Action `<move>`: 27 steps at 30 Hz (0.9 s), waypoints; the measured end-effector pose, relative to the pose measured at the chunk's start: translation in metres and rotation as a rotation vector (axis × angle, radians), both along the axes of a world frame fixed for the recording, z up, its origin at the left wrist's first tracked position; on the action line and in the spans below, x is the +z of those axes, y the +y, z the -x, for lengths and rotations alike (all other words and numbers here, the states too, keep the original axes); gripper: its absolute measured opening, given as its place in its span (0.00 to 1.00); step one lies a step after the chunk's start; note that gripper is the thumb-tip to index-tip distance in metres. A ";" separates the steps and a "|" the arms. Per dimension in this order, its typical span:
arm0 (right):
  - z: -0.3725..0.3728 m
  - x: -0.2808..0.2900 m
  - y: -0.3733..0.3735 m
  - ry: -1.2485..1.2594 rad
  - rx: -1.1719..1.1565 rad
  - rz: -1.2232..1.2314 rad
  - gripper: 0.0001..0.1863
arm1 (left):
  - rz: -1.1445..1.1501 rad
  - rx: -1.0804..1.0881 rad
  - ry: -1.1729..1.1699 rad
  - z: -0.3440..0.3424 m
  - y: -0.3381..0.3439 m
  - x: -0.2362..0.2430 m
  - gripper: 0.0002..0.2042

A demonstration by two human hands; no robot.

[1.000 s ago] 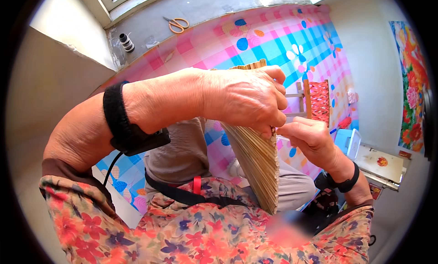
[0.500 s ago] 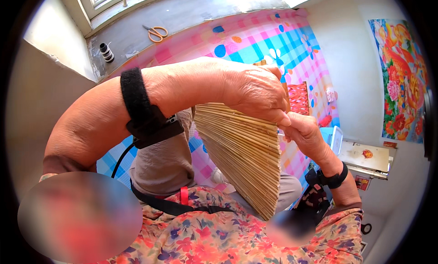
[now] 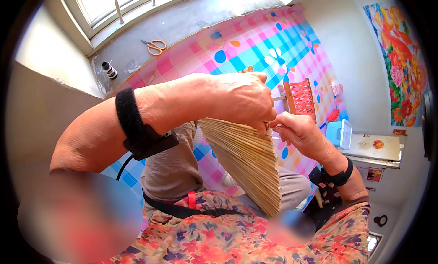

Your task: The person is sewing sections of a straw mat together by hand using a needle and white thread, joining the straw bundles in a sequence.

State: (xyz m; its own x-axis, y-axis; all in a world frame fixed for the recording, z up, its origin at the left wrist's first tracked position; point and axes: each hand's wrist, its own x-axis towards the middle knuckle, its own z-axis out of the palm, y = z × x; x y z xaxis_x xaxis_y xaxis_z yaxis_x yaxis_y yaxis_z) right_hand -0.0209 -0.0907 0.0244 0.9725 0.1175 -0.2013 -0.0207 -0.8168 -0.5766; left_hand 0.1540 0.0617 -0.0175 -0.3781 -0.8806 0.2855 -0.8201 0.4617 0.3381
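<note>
A fan-shaped mat of pale straw stalks stands tilted in front of my lap, its stalk ends forming a stepped edge on the right. My left hand reaches across the top with its fingers closed on the mat's upper corner, and most of its grip is hidden behind the knuckles. Stalk ends poke out beyond that hand. Just right of the same corner, my right hand is closed in a pinch close to the left fingertips. Whatever lies in this pinch is too small to make out.
Orange-handled scissors and a black-and-white thread spool lie on the grey sill at the far left. A pink-and-blue checked sheet spreads beyond my legs. On it are a red woven panel with a wooden frame and a light-blue box.
My right hand has drawn slightly away from the left, opening a small gap at the mat's corner. Both hands and the mat sit a little lower as the view has shifted.
</note>
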 end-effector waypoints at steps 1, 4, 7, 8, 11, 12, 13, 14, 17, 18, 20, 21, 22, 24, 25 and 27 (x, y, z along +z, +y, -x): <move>0.000 0.000 0.000 0.027 0.001 0.003 0.04 | 0.031 -0.007 -0.032 0.000 0.000 -0.004 0.12; 0.000 -0.005 0.001 0.006 0.041 0.019 0.04 | 0.112 -0.020 0.011 0.000 0.005 -0.008 0.12; -0.001 -0.006 0.005 -0.016 0.062 0.023 0.04 | 0.165 -0.018 0.022 -0.001 0.009 -0.011 0.11; -0.001 -0.007 0.005 -0.024 0.069 0.016 0.04 | 0.155 -0.007 0.018 -0.001 0.010 -0.009 0.11; 0.001 -0.007 0.006 -0.009 0.072 0.007 0.05 | 0.154 -0.029 0.031 -0.001 0.007 -0.010 0.11; 0.000 -0.006 0.009 0.010 0.063 0.004 0.05 | 0.172 -0.036 0.022 -0.001 0.007 -0.010 0.11; -0.002 -0.004 0.012 0.030 0.054 0.000 0.06 | 0.190 -0.043 0.012 -0.001 0.007 -0.012 0.11; -0.003 -0.002 0.013 0.040 0.044 -0.009 0.06 | 0.208 -0.049 0.003 -0.001 0.008 -0.013 0.11; -0.001 -0.002 0.020 0.072 -0.009 -0.024 0.07 | 0.160 -0.016 -0.005 -0.002 0.009 -0.013 0.12; 0.001 -0.003 0.023 0.064 -0.027 -0.015 0.07 | 0.151 -0.007 -0.024 -0.002 0.009 -0.011 0.12; 0.002 -0.007 0.030 0.048 -0.080 -0.015 0.08 | 0.132 0.011 -0.062 -0.002 0.009 -0.008 0.13; 0.003 -0.009 0.034 0.044 -0.120 -0.022 0.08 | 0.124 0.012 -0.060 -0.002 0.008 -0.007 0.13; 0.003 -0.010 0.038 0.039 -0.160 -0.029 0.08 | 0.115 0.013 -0.059 -0.002 0.009 -0.006 0.13; 0.002 -0.012 0.042 0.018 -0.181 -0.008 0.08 | 0.100 0.017 -0.075 -0.002 0.011 -0.005 0.13; 0.002 -0.016 0.044 0.007 -0.193 -0.017 0.08 | 0.093 0.022 -0.093 -0.003 0.012 -0.005 0.13; 0.003 -0.020 0.043 -0.005 -0.207 -0.051 0.08 | 0.084 0.046 -0.116 -0.002 0.015 -0.005 0.14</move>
State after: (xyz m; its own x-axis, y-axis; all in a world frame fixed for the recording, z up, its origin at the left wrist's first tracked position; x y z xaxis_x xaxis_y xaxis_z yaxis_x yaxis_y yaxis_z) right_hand -0.0239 -0.0476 0.0043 0.9779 -0.0745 -0.1953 -0.1817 -0.7649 -0.6180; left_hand 0.1565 0.0768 -0.0225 -0.3728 -0.8727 0.3154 -0.8722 0.4456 0.2019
